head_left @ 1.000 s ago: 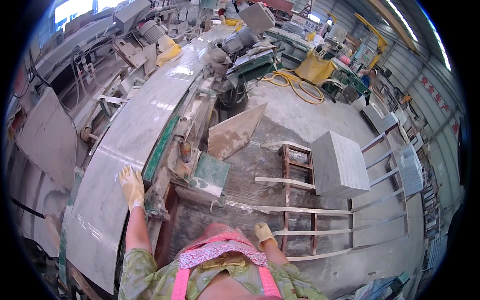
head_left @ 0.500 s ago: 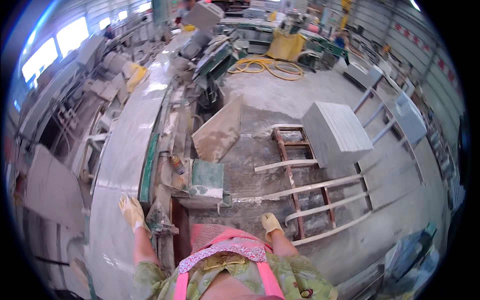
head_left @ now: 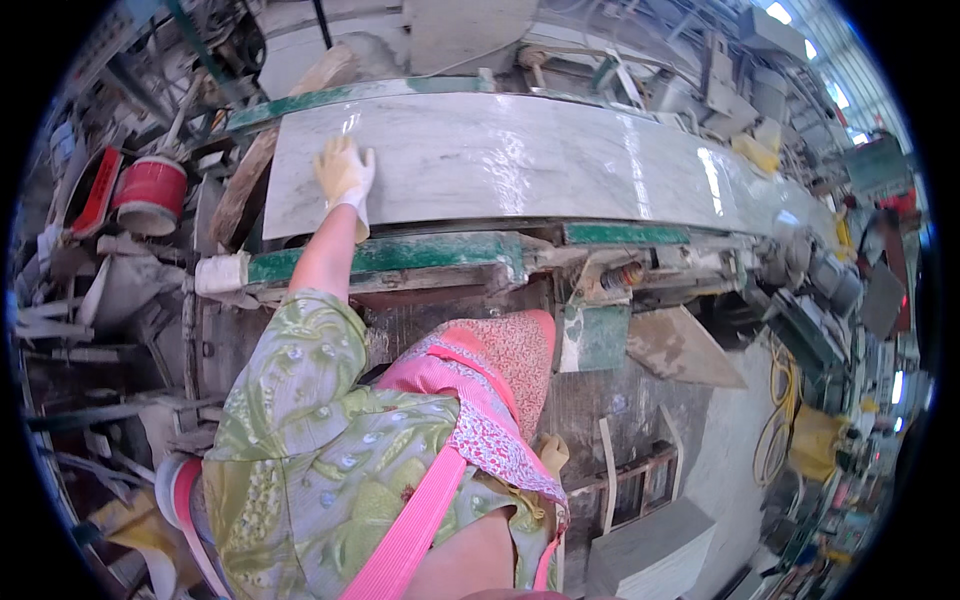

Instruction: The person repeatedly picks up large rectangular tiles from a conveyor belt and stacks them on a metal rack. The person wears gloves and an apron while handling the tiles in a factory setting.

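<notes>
Slab (head_left: 450, 150), pale and glossy, lies lengthwise on the green-railed table (head_left: 400, 253), which seems to bear its weight. I see the left hand (head_left: 343, 172) spread on it, presumably for broad contact; the right hand (head_left: 553, 453), beside the apron (head_left: 510, 350), I cannot tell.

- 2 o'clock: ribbed pale cladding (head_left: 832, 48), bright window (head_left: 842, 98) set in it.
- 3 o'clock: narrow white light (head_left: 897, 386), type unclear.
- 4 o'clock: grey floor (head_left: 728, 425), darker toward centre.
</notes>
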The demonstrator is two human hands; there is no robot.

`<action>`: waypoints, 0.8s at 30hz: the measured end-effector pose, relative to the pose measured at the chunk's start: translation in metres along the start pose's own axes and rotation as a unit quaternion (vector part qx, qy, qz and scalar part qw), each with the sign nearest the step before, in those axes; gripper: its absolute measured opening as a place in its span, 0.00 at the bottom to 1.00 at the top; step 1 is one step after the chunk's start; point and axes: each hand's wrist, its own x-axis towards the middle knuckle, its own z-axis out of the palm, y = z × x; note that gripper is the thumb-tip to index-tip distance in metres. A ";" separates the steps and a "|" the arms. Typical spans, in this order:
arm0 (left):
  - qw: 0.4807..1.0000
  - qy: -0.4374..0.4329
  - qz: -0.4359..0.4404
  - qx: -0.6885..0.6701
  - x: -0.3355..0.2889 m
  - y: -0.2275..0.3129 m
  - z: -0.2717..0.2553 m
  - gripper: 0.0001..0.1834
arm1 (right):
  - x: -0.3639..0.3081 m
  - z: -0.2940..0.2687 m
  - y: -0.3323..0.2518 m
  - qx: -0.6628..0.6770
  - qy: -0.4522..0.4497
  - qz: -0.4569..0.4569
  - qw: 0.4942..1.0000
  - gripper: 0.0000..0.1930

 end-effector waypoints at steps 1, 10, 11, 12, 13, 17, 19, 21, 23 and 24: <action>0.998 0.019 -0.056 0.024 -0.001 -0.026 0.014 0.30 | 0.020 -0.002 0.000 0.013 -0.023 0.007 1.000 0.11; 0.949 -0.078 -0.212 -0.221 -0.013 -0.193 0.057 0.36 | 0.025 0.040 -0.086 0.029 0.114 -0.029 0.993 0.12; 0.942 -0.096 -0.217 -0.240 -0.013 -0.204 0.064 0.36 | 0.012 0.049 -0.104 0.034 0.135 -0.013 0.990 0.12; 0.941 -0.129 -0.226 -0.215 -0.008 -0.190 0.047 0.38 | 0.006 0.051 -0.110 0.025 0.133 0.008 0.991 0.12; 0.945 -0.170 -0.249 -0.124 -0.003 -0.164 0.021 0.39 | 0.005 0.050 -0.115 0.017 0.122 0.028 0.992 0.13; 0.959 -0.172 -0.205 -0.093 0.008 -0.201 0.068 0.43 | 0.015 0.068 -0.095 -0.037 0.114 0.029 0.992 0.12; 0.956 -0.185 -0.214 -0.072 0.006 -0.200 0.066 0.45 | 0.004 0.076 -0.106 0.023 0.113 0.092 0.989 0.14; 0.957 -0.197 -0.213 -0.031 0.005 -0.201 0.052 0.47 | -0.013 0.086 -0.114 0.011 0.156 0.081 0.984 0.15; 0.958 -0.207 -0.199 0.009 0.010 -0.193 0.048 0.49 | 0.009 0.070 -0.052 0.017 0.129 0.070 0.989 0.16; 0.962 -0.204 -0.182 0.006 0.013 -0.196 0.054 0.49 | 0.021 0.065 -0.028 0.017 0.115 0.061 0.991 0.17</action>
